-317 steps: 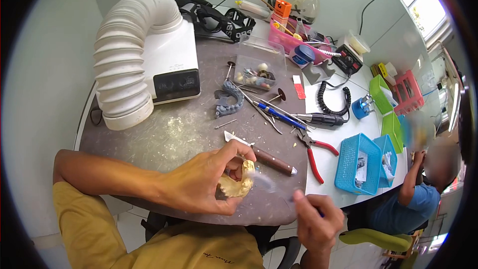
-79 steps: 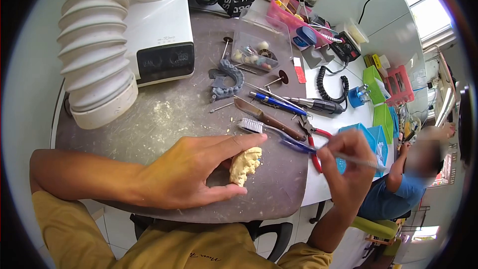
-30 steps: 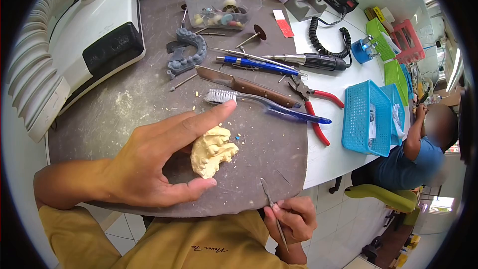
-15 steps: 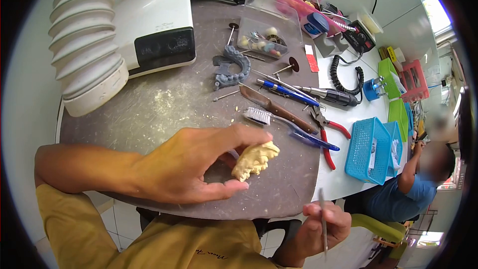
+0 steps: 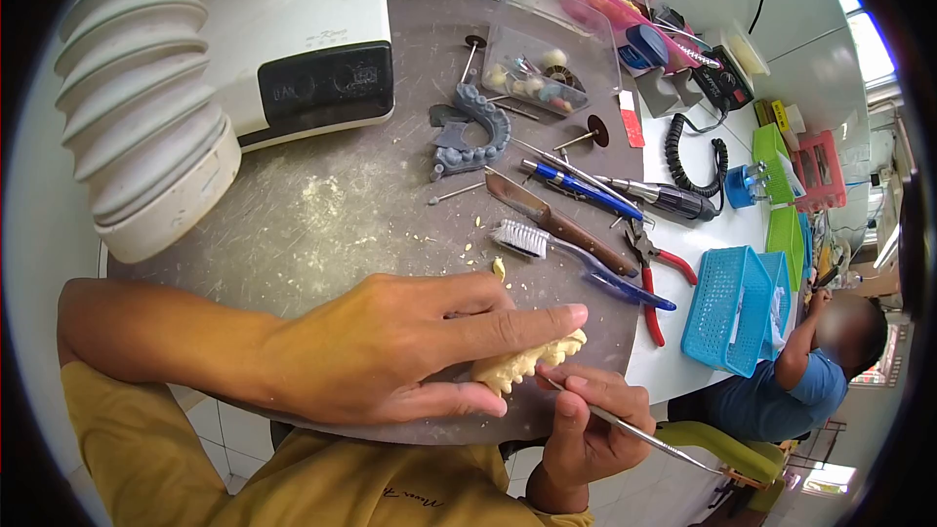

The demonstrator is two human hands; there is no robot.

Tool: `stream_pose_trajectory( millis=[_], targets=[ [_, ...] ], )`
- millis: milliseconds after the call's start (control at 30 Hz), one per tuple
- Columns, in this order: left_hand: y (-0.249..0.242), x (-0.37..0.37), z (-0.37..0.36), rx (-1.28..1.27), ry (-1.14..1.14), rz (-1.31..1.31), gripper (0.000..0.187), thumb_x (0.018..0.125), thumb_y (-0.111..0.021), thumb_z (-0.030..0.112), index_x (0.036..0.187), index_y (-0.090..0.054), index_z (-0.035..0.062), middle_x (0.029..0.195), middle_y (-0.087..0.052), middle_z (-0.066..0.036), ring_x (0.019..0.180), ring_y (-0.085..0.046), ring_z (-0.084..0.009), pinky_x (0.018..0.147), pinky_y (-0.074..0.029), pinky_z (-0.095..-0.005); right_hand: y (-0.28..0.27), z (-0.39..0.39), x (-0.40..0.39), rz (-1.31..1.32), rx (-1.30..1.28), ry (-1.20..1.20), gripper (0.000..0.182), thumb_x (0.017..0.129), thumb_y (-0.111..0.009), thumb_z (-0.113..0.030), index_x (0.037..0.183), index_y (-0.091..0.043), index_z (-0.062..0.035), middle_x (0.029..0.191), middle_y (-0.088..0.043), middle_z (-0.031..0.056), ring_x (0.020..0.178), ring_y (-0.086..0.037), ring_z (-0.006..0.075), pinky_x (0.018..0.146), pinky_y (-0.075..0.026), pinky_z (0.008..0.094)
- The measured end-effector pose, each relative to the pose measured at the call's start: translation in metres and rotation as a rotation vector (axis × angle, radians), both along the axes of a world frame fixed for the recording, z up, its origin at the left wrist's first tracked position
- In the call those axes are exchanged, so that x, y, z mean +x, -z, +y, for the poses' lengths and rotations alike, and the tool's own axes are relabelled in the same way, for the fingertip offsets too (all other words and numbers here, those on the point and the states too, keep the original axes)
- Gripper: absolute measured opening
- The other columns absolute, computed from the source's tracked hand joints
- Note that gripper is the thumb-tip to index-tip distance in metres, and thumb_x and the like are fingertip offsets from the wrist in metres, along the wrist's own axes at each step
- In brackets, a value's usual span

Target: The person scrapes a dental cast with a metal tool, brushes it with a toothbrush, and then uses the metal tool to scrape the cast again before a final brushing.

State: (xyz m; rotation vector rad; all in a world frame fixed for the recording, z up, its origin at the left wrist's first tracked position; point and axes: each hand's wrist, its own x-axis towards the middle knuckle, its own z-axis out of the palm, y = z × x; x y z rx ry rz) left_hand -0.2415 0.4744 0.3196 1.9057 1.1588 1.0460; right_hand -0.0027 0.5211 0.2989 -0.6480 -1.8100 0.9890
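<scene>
My left hand point(image 5: 420, 342) holds a cream-yellow plaster dental cast point(image 5: 522, 368) near the table's front edge, thumb below and fingers over the top. The teeth of the cast face toward my right hand point(image 5: 597, 420), which grips a thin metal carving tool point(image 5: 656, 441) like a pen. Its tip meets the toothed side of the cast; exact contact is hidden by the fingers. Just behind my left hand lies a small cream chip point(image 5: 499, 268). Beyond it rests a toothbrush point(image 5: 586, 263) with white bristles and a blue handle.
A brown-handled knife point(image 5: 561, 224), a blue pen point(image 5: 581, 185), red-handled pliers point(image 5: 652, 283) and a grey dental model point(image 5: 473, 132) lie farther back. A white hose point(image 5: 146, 107) hangs at left. Blue baskets point(image 5: 722, 312) stand at right, with a seated person point(image 5: 791, 390) beyond.
My right hand has moved up and left, bringing the carving tool to the cast. My left hand's index finger now stretches over the cast, which has shifted slightly right and toward me.
</scene>
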Motion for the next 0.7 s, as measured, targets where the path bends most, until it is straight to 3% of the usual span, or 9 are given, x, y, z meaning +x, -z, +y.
stream_pose_trajectory(
  millis=[533, 700],
  targets=[
    [-0.0034, -0.0009, 0.0052, -0.016, 0.015, -0.016, 0.080, 0.078, -0.087, 0.024, 0.148, -0.054, 0.0049, 0.113, -0.070, -0.013, 0.090, -0.069, -0.0260, 0.077, -0.058, -0.0337, -0.0074, 0.0028, -0.0011, -0.147, 0.089, -0.031, 0.019, 0.087, -0.078, 0.003, 0.102, -0.068, 0.0033, 0.093, -0.076, 0.0238, 0.086, -0.079, 0.0305, 0.074, -0.064, 0.0336],
    [-0.0033, -0.0010, 0.0049, -0.013, 0.013, -0.015, 0.081, 0.078, -0.087, 0.024, 0.149, -0.054, 0.0044, 0.113, -0.070, -0.013, 0.090, -0.069, -0.0259, 0.077, -0.058, -0.0335, -0.0009, -0.0005, 0.0004, -0.176, 0.121, -0.025, 0.022, 0.089, -0.078, -0.001, 0.106, -0.063, 0.0005, 0.095, -0.077, 0.0223, 0.084, -0.079, 0.0291, 0.070, -0.063, 0.0313]
  ],
)
